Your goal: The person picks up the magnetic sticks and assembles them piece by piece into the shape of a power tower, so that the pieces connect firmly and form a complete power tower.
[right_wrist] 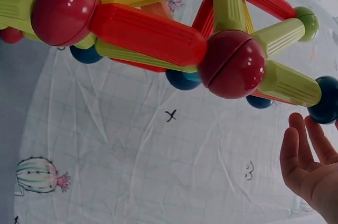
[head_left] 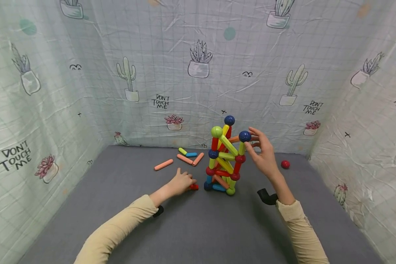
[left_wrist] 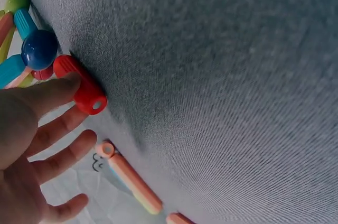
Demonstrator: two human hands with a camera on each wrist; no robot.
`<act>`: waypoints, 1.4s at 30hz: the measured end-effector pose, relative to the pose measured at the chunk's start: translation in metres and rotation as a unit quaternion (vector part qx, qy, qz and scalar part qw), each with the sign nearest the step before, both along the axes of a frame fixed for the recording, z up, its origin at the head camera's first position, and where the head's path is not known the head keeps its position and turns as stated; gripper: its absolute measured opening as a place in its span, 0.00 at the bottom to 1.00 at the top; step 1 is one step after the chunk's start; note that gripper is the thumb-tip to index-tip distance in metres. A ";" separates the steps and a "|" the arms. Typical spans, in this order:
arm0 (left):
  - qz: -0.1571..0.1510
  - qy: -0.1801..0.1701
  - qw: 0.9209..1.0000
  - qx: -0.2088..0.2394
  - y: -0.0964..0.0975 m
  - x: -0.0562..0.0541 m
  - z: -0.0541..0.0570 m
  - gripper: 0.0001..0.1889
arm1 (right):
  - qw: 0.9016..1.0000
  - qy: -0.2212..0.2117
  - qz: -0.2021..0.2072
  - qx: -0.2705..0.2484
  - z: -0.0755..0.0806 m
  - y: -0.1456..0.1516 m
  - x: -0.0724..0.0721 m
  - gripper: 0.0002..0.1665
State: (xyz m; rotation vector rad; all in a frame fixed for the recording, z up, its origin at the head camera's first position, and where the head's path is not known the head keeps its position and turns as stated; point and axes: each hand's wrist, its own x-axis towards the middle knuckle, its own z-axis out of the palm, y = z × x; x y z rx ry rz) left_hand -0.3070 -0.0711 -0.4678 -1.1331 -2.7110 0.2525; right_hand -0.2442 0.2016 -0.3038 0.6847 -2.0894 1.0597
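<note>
My left hand (head_left: pixel 180 182) pinches a short red magnetic rod (left_wrist: pixel 84 86) between thumb and forefinger, low over the grey surface; its other fingers are spread. Right beside that rod stands a tower of magnetic rods and balls (head_left: pixel 232 157), with red, yellow, green, blue and orange rods. My right hand (head_left: pixel 264 154) is at the tower's upper right, its fingertips at the dark blue ball (head_left: pixel 245 136) on top of a green rod. In the right wrist view the fingers (right_wrist: pixel 297 142) look loosely bent next to this ball; whether they press it is hard to tell.
Loose orange rods (head_left: pixel 164 164), a green rod (head_left: pixel 182 151) and a blue rod (head_left: pixel 191 154) lie behind my left hand. Off to the right is a red ball (head_left: pixel 285 164). A cactus-print curtain (head_left: pixel 201 95) surrounds the grey surface (head_left: pixel 135 172).
</note>
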 end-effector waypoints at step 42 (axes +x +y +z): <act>-0.054 0.116 0.951 0.283 0.083 0.009 0.192 0.15 | 1.000 -0.021 0.001 -0.005 -0.001 0.000 -0.004 0.23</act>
